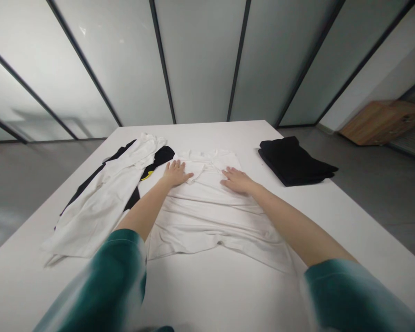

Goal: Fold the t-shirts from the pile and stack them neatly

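Note:
A white T-shirt (214, 216) lies spread on the table in front of me, its collar end away from me and its hem toward me. Creases run across its body. My left hand (175, 173) rests flat on the upper left of the shirt, fingers spread. On the upper right, my right hand (238, 180) lies palm down with its fingers stretched out. Neither hand grips the cloth. Left of the shirt is a loose pile with a white garment (103, 193) on top and dark cloth (163, 156) showing from under it.
The white table (221, 295) carries all the clothes. Folded black garments (293, 161) are stacked near its right edge. Frosted glass panels (200, 60) stand behind the table. A wooden cabinet (380, 122) is on the floor at the far right.

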`<act>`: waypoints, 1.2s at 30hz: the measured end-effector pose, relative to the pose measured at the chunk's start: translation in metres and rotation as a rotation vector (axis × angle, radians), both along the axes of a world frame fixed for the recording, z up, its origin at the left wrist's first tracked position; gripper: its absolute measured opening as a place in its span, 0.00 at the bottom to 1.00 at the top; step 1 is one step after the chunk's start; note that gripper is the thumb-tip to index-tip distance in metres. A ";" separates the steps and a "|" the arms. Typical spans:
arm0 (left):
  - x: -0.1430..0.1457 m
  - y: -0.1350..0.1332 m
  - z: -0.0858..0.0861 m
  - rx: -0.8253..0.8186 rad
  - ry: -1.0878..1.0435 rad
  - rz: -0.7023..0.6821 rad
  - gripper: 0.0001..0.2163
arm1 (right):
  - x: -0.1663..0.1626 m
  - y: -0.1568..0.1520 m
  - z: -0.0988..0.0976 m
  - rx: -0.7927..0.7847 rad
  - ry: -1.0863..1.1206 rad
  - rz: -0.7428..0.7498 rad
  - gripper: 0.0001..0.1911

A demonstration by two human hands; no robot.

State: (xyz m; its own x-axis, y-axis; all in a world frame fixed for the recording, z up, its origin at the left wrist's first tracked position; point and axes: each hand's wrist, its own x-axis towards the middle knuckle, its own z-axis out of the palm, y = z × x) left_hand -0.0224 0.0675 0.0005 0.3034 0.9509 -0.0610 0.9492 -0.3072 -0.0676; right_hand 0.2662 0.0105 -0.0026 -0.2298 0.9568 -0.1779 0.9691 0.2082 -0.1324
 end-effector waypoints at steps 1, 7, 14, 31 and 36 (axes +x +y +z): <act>0.003 0.000 0.006 0.022 0.010 -0.017 0.34 | 0.002 0.006 0.007 -0.003 0.022 0.003 0.29; 0.025 0.009 0.022 0.157 -0.099 0.029 0.23 | 0.008 0.042 0.024 0.219 0.051 -0.113 0.24; 0.037 0.030 0.008 0.020 -0.055 0.102 0.23 | -0.002 0.068 0.001 0.137 -0.052 -0.082 0.28; 0.026 0.072 0.006 0.017 -0.205 0.080 0.24 | 0.004 0.113 0.000 0.277 0.025 -0.180 0.28; 0.015 0.021 0.004 0.098 -0.179 0.055 0.27 | -0.001 0.066 -0.002 0.269 -0.057 -0.080 0.30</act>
State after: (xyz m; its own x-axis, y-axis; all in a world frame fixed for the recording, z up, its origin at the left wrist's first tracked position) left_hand -0.0072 0.0885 0.0044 0.2487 0.9650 0.0827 0.9639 -0.2550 0.0764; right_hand 0.2647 0.0764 -0.0041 -0.1490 0.9860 0.0745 0.9881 0.1514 -0.0279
